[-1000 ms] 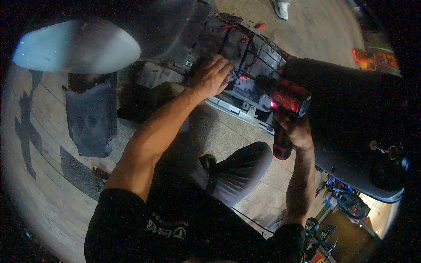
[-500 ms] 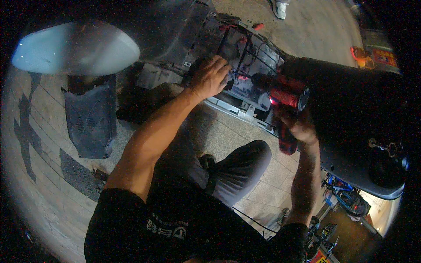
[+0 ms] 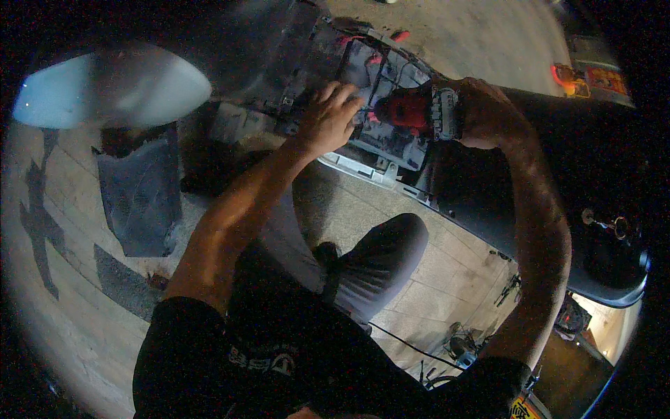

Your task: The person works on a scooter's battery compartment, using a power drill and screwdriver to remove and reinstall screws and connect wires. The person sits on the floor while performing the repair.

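Observation:
A red and black power drill (image 3: 408, 112) lies level over the open battery bay of a scooter-like vehicle, its nose toward my left hand. Wrapped round the drill's far end is my right hand (image 3: 485, 115); the handle is hidden behind it. My left hand (image 3: 326, 119) rests at the bay's left side, fingers bent and close together just short of the drill's nose. Whatever those fingers pinch is too small and dark to make out. Beneath the drill, grey batteries (image 3: 394, 150) sit with dark cables and red pieces across them.
A pale metal frame rail (image 3: 359, 166) edges the bay on my side. The long black seat (image 3: 607, 258) extends right, with keys (image 3: 618, 225) near its end. At left are a glossy light-blue panel (image 3: 153, 80) and a dark plastic cover (image 3: 139, 195). My bent knee (image 3: 398, 244) is below the rail.
My right hand has raised and turned the drill, moving it up and left over the batteries, and the forearm has swung outward. My left hand has shifted slightly left.

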Motion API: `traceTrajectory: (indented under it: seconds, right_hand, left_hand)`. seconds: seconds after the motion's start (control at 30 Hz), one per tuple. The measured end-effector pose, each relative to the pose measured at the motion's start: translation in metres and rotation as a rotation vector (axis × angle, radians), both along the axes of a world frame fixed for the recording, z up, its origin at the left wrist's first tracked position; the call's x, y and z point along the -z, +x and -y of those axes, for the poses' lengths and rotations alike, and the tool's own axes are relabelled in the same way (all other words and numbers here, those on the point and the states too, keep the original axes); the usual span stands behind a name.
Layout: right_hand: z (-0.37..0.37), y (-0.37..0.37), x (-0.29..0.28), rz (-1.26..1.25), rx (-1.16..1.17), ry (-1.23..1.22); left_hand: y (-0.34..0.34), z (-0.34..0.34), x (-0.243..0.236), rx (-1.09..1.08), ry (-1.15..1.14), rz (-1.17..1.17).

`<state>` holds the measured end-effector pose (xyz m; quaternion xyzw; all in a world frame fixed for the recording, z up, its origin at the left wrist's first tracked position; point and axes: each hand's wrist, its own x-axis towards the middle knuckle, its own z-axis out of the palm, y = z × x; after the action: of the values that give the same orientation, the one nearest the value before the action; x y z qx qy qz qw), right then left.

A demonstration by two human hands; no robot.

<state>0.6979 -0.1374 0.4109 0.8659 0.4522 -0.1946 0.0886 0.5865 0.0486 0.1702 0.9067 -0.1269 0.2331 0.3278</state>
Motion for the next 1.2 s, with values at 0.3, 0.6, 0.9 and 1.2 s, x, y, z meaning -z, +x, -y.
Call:
traceTrajectory:
  seconds: [0.3,0.6,0.9,1.2]
  right_hand:
    - [-0.037,-0.007,-0.01,-0.068,0.105,-0.222]
    - [-0.028,-0.015,-0.014,-0.439,0.276,0.243]
    - [0.068,-0.153,-0.052,-0.322,1.057,0.614]
    - [0.267,-0.35,0.113,-0.728,1.458,0.976]
  left_hand:
    - [-0.004,-0.003,-0.002,-0.049,0.019,-0.038]
    - [-0.003,0.001,0.003,-0.036,0.005,-0.058]
    - [0.004,0.003,-0.002,-0.031,-0.024,-0.056]
    - [0.006,-0.005,0.001,0.049,-0.079,-0.059]
